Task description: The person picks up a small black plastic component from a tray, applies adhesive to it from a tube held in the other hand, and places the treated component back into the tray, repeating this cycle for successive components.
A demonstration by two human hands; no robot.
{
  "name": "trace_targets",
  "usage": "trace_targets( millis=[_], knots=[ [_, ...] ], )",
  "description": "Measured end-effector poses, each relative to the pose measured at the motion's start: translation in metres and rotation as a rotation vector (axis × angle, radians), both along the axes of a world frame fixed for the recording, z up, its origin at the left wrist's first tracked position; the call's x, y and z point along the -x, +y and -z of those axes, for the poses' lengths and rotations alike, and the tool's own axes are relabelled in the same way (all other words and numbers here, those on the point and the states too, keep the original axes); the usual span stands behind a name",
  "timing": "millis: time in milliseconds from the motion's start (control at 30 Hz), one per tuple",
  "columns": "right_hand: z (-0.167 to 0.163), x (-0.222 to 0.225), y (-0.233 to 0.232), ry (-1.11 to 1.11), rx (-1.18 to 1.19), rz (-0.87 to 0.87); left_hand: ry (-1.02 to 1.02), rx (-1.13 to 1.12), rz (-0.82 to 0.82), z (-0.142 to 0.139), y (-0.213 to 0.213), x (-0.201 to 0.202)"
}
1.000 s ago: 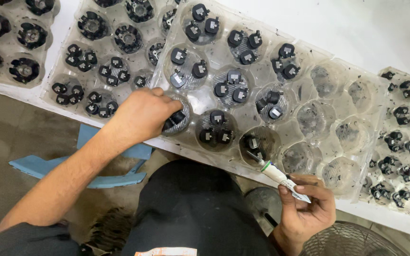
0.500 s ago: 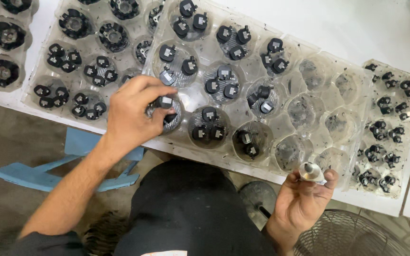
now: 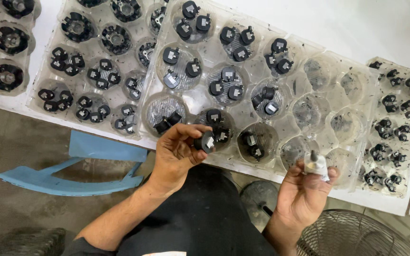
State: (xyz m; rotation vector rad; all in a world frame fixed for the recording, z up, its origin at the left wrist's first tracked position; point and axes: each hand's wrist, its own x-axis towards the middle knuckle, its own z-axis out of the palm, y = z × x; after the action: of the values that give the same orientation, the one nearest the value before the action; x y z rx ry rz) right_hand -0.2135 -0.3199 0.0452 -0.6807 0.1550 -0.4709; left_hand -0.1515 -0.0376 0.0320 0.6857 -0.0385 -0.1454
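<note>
Clear plastic cupped trays cover the white table, overhanging its near edge. Left hand pinches a small black round part there; right hand grips a small white tube. Grey floor below.

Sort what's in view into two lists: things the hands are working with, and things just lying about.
In use:
left hand holding a black part
right hand holding a small tube
clear tray of black parts

Lying about:
side trays
blue plastic piece
fan grille

Black round parts fill clear plastic trays on a white table.
</note>
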Motion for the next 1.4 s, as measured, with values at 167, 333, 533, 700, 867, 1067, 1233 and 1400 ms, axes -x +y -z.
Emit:
trace_targets(
  millis=[167, 333, 533, 700, 867, 1067, 1233, 1400],
  knots=[
    [0.004, 0.017, 0.035, -0.012, 0.340, 0.117, -0.135, -0.100, 0.028, -0.018, 0.006, 0.004],
    [-0.002, 0.018, 0.061, -0.114, 0.844, 0.238, -0.079, -0.404, 0.028, -0.043, 0.009, 0.007],
    [-0.019, 0.011, 0.068, -0.147, 1.252, 0.300, -0.119, -0.493, 0.040, -0.061, 0.015, -0.002],
    [-0.022, 0.006, 0.072, -0.185, 1.181, 0.257, -0.161, -0.598, -0.038, -0.066, 0.018, -0.001],
    [-0.022, 0.004, 0.071, -0.194, 1.293, 0.271, -0.119, -0.609, 0.002, -0.066, 0.020, -0.004],
    [-0.020, -0.003, 0.073, -0.221, 1.351, 0.291, -0.101, -0.608, 0.022, -0.064, 0.018, -0.008],
    [-0.023, -0.008, 0.068, -0.270, 1.324, 0.226, -0.083, -0.578, 0.071, -0.059, 0.019, -0.012],
    [-0.023, -0.010, 0.061, -0.308, 1.248, 0.173, -0.075, -0.593, 0.087, -0.055, 0.018, -0.013]
  ],
)
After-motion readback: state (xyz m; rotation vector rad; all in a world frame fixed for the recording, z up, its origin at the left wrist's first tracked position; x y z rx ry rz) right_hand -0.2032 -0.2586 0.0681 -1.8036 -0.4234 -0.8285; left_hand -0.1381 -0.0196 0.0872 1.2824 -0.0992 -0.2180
